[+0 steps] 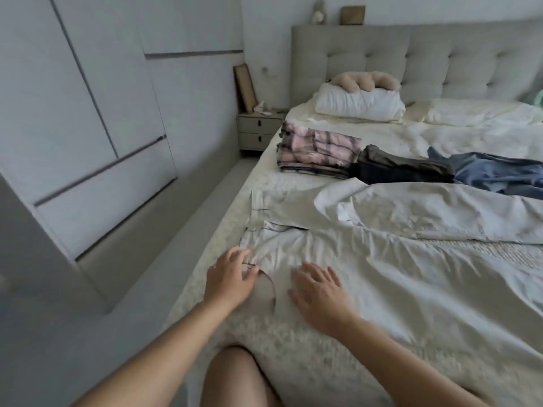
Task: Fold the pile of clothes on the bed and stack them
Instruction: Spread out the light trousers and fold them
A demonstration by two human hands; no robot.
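A pale grey-white garment with thin dark piping (pixel 367 259) lies spread across the near part of the bed (pixel 264 348). My left hand (pixel 230 279) rests at the garment's left edge, fingers loosely bent over the piped hem. My right hand (pixel 318 292) lies flat on the cloth beside it, fingers spread. Farther back sits a folded stack of pink plaid clothes (pixel 318 154). To its right lie a dark grey garment (pixel 402 168) and a crumpled blue one (pixel 499 174).
White pillows (pixel 358 105) and a beige plush cushion (pixel 364 80) sit by the tufted headboard (pixel 440 60). A nightstand (pixel 255 130) stands left of the bed, with white wardrobe doors (pixel 88 113) along the narrow floor strip. My knee (pixel 235 377) is at the bed's edge.
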